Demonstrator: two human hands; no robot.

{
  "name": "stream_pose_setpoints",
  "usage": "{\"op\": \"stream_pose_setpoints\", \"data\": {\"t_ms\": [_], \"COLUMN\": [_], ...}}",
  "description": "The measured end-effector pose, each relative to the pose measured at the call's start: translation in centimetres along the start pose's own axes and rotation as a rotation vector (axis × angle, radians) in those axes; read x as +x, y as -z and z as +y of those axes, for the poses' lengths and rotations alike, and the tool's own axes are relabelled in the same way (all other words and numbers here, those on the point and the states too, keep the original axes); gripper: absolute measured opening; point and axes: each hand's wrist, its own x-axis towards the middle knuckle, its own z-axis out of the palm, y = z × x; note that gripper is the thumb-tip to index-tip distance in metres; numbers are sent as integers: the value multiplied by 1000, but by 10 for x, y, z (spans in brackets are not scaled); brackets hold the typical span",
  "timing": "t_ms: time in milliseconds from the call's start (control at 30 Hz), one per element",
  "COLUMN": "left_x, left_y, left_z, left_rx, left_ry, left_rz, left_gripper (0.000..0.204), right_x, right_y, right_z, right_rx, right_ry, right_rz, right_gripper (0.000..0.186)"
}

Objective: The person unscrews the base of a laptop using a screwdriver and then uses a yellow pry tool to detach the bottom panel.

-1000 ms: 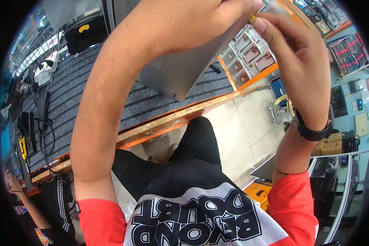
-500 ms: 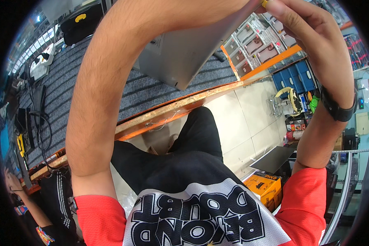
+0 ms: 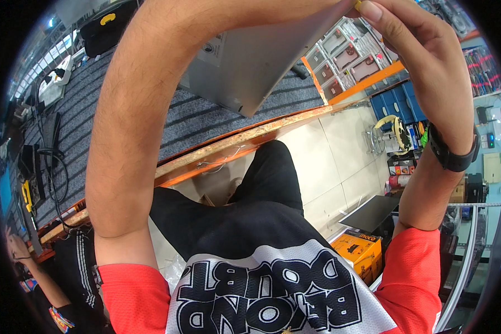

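A flat grey metal-looking panel (image 3: 250,67), perhaps a laptop's casing, stands tilted with one corner low over the ribbed mat. At its upper right edge my right hand (image 3: 414,42) is closed, thumb against fingers, on a small yellow piece (image 3: 357,5). Only the end of that piece shows, so its kind is unclear. My left forearm (image 3: 133,100) rises and bends across the top, in front of the panel. The left hand itself lies beyond the upper edge of the picture. A black band (image 3: 453,153) circles my right wrist.
The grey striped mat (image 3: 206,125) covers a workbench with a wooden edge (image 3: 245,133). Cables (image 3: 53,156) and a yellow-handled tool (image 3: 26,196) lie at left, near another person's hand (image 3: 18,245). Boxed phone cases (image 3: 345,58) fill a display at right; an orange box (image 3: 359,250) stands below.
My right hand and wrist have turned slightly, and the forearm has shifted a little left. The panel's low corner has risen slightly. The yellow piece is still held.
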Motion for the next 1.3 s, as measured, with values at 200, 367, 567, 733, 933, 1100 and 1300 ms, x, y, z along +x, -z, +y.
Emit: {"op": "stream_pose_setpoints", "data": {"t_ms": [200,367,567,733,933,1100,1300], "left_x": [-5,3,-7,1,1,1,-8], "left_y": [6,3,5,-3,3,-4,15], "left_z": [-4,23,-1,0,12,8,-7], "left_rx": [-80,78,-45,-17,30,92,-3], "left_ry": [-291,73,-208,31,42,42,-239], "left_rz": [21,-13,0,-2,-52,4,-65], "left_gripper": [27,25,26,29,31,30,27], "right_x": [-15,-6,-14,-19,-23,-28,-27], "right_y": [-42,-36,-44,-56,-78,-93,-101], "right_z": [1,22,53,49,50,55,59], "right_rx": [-212,-57,-104,-73,-121,-127,-47], "right_ry": [83,128,216,153,176,140,185], "right_rz": [297,170,109,77,206,214,269], "right_gripper": [31,27,30,30,27,25,18]}}
